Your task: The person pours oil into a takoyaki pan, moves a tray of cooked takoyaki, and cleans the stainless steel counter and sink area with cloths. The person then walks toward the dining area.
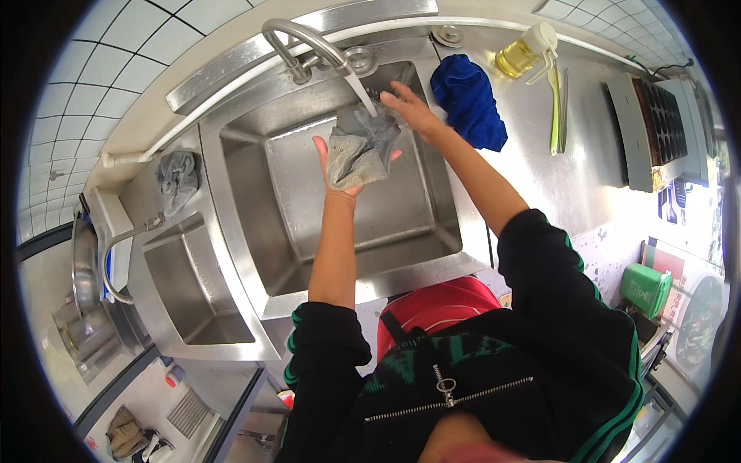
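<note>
Over the large steel sink (255,201), my left hand (336,179) holds a wet grey cloth (360,157) from beneath. The thumb shows at the cloth's left edge and a fingertip at its right. Water runs from the curved metal faucet (312,32) onto the cloth's darker far part. Just right of the stream, my right hand (411,109) is raised with its fingers apart and nothing in it. The fingers of my left hand under the cloth are mostly hidden.
A blue cloth (468,100) lies on the counter right of the sink. Beyond it stand an oil jug (526,52), a green-handled utensil (554,116) and a dark molded pan (660,123). To the left are a grey rag (177,176) and a smaller sink (193,282) with its own faucet (116,255).
</note>
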### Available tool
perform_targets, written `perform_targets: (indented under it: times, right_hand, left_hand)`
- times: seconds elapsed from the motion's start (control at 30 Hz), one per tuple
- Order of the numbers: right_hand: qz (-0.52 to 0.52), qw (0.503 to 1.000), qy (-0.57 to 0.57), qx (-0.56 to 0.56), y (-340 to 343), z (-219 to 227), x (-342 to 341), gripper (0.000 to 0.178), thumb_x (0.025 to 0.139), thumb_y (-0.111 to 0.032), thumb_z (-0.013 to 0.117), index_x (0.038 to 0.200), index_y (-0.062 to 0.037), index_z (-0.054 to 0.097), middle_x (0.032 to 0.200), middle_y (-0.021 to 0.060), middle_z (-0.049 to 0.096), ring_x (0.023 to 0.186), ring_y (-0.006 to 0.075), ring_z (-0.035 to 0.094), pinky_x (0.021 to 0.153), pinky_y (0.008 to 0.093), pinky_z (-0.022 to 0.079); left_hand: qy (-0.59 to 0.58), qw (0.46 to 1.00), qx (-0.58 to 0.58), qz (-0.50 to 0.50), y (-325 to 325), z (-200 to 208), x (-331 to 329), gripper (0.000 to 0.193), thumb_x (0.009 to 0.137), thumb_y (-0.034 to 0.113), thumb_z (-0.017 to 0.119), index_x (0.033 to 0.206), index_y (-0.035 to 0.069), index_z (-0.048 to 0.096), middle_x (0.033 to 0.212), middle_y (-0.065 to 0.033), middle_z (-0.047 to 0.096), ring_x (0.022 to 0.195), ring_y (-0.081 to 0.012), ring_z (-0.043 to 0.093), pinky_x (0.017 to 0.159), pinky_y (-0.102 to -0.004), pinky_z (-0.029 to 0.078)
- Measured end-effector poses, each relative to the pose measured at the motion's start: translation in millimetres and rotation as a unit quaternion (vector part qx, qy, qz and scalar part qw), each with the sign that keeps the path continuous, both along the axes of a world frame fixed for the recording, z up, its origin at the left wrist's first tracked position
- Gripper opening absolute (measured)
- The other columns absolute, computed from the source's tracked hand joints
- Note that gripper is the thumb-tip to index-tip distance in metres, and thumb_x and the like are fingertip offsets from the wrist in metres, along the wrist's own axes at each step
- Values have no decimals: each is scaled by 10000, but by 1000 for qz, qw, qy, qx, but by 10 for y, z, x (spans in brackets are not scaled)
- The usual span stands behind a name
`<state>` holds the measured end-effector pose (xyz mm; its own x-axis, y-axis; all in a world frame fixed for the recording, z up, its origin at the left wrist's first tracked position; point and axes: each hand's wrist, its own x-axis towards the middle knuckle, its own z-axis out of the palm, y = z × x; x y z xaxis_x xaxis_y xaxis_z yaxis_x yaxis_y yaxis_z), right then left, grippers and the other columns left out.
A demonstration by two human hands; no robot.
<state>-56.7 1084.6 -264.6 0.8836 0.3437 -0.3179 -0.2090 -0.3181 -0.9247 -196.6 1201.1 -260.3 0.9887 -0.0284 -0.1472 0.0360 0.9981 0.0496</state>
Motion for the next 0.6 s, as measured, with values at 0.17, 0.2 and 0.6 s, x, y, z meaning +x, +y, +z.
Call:
perform_targets:
  times: [0.17,0.2,0.6]
  right_hand:
    - [141,927,342,66,73,-222,195,578,782,-429,616,1210,-55,512,1149,83,567,1033,209,551,896,348,431]
    - [172,923,334,82,68,-212,210,566,791,-409,610,1216,-51,502,1155,78,564,1035,203,550,885,342,440]
    - [1,973,-230,33,485,-281,-1233,136,751,-158,609,689,-40,581,786,67,578,741,168,545,644,316,425]
  left_hand:
    - [82,993,35,-73,47,27,1,846,774,723,321,1365,118,299,1381,-162,313,1240,-434,297,951,-703,211]
    - [56,994,19,-90,73,-24,-28,841,781,717,315,1369,116,291,1385,-160,306,1246,-436,286,951,-706,206]
    - [308,948,66,37,163,-1057,124,469,864,524,446,911,66,533,766,-67,546,665,-212,534,589,-377,448]
